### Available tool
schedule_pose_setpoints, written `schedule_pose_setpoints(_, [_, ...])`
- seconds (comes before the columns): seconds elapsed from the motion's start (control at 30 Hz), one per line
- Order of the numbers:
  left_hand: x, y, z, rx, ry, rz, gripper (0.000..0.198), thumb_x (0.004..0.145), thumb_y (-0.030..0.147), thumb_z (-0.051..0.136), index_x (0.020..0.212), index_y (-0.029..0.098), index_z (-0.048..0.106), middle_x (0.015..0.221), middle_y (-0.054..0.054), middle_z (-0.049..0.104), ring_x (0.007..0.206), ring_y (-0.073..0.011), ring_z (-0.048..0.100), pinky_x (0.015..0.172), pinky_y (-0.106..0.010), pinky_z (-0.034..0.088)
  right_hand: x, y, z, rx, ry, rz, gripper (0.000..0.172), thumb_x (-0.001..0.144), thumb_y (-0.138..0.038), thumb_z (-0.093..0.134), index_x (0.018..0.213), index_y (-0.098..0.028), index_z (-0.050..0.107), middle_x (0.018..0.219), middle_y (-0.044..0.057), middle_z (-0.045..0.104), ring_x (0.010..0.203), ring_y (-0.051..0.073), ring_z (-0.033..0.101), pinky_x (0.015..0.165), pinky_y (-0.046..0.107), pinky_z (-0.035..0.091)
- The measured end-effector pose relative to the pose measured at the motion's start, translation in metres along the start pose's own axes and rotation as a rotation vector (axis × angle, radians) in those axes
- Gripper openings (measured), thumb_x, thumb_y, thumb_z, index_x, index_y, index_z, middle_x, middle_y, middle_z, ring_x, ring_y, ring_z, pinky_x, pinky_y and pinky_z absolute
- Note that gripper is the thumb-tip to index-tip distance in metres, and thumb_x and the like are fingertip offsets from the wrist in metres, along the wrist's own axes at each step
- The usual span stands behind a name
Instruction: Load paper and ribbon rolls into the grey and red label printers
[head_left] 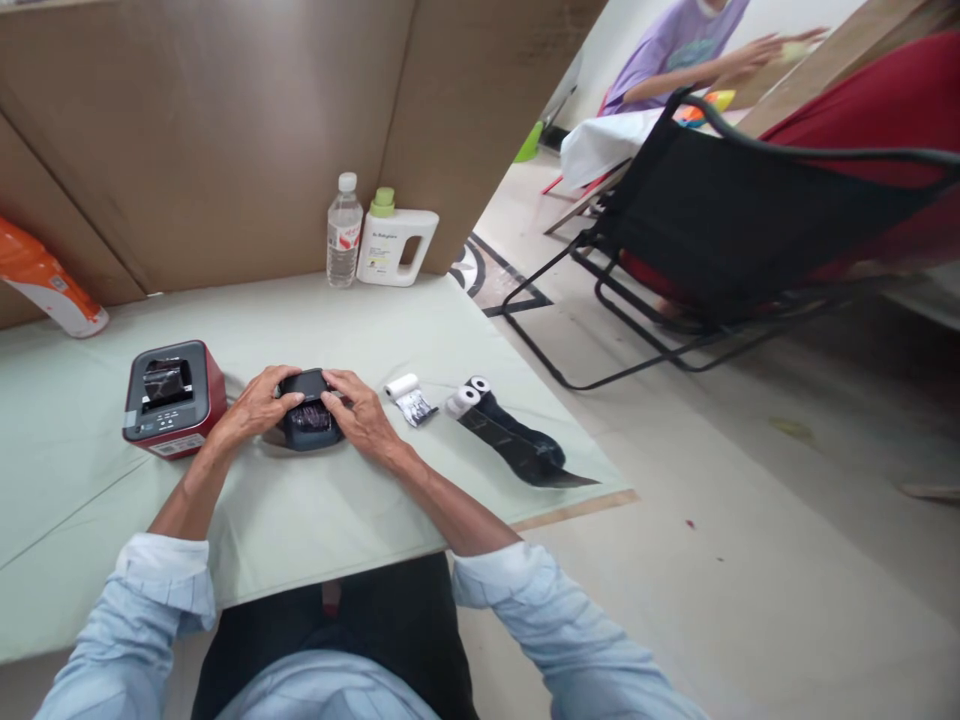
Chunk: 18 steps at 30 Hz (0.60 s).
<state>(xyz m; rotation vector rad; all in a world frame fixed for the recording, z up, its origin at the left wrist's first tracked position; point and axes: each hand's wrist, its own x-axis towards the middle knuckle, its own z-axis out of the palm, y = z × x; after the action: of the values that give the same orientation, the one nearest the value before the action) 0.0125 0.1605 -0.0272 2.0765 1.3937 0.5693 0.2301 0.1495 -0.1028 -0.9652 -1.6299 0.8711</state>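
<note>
A small black device [309, 422] is gripped from both sides near the middle of the pale green table [315, 520], on which it is rested: the left hand [253, 408] is curled around its left edge with the thumb laid over the top, and the right hand [361, 412] is closed on its right edge, the fingers bent over the lid. Just beside the left hand a red and grey printer [174, 398] is stood, its dark top window turned upward. To the right of the right hand a white paper roll [403, 392] is laid with a short printed tail pulled out, and beyond it two more rolls [469, 395] are seen at the head of a long black strip [517, 448] stretched toward the table's edge. At the back a clear water bottle [343, 232] and a white jug [395, 245] with a green cap are stood side by side against a cardboard wall [225, 130], and an orange and white pack [45, 285] is leaned at the far left. On the floor [750, 520] to the right a black folding chair [720, 230] is placed, and behind it another person in a purple top [675, 45] is seen with an arm stretched out
</note>
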Motion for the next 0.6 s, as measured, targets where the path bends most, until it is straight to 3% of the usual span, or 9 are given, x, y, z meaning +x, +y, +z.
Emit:
schedule_pose_setpoints(0.13, [-0.0016,-0.0004,-0.0002,-0.008,-0.002,-0.006,0.05,0.091,0.046,0.062,0.134,0.021,0.067,0.14,-0.013,0.069,0.13,-0.0313,0.064,0.116,-0.051,0.049,0.0011,-0.0039,0.0024,0.082,0.022,0.087,0.036,0.099,-0.044,0.06,0.126,-0.024,0.074,0.132,0.011,0.07,0.119,0.024,0.068,0.094,0.039,0.062])
schedule_pose_setpoints(0.27, [-0.002,-0.0014,-0.0018,-0.026,-0.007,-0.008,0.054,0.09,0.052,0.065,0.135,0.022,0.067,0.142,-0.013,0.068,0.131,-0.0314,0.063,0.116,-0.051,0.049,-0.0004,-0.0044,0.0052,0.103,0.028,0.11,0.039,0.098,-0.041,0.062,0.132,-0.025,0.069,0.134,0.011,0.068,0.114,0.023,0.069,0.092,0.038,0.062])
schedule_pose_setpoints(0.5, [0.0,0.003,-0.0026,0.034,-0.017,-0.015,0.053,0.092,0.05,0.064,0.136,0.023,0.066,0.141,-0.013,0.069,0.129,-0.0322,0.064,0.112,-0.051,0.052,-0.0019,-0.0001,0.0088,0.075,0.02,0.111,0.042,0.102,-0.042,0.056,0.137,-0.022,0.068,0.139,0.013,0.065,0.129,0.023,0.064,0.107,0.039,0.056])
schedule_pose_setpoints(0.6, [-0.0018,0.0037,-0.0036,0.046,-0.022,0.005,0.054,0.092,0.052,0.064,0.136,0.022,0.065,0.141,-0.014,0.068,0.13,-0.0321,0.064,0.115,-0.051,0.05,-0.0039,0.0,0.0079,0.018,0.007,0.092,0.04,0.103,-0.044,0.054,0.132,-0.02,0.068,0.132,0.014,0.067,0.126,0.024,0.065,0.11,0.041,0.054])
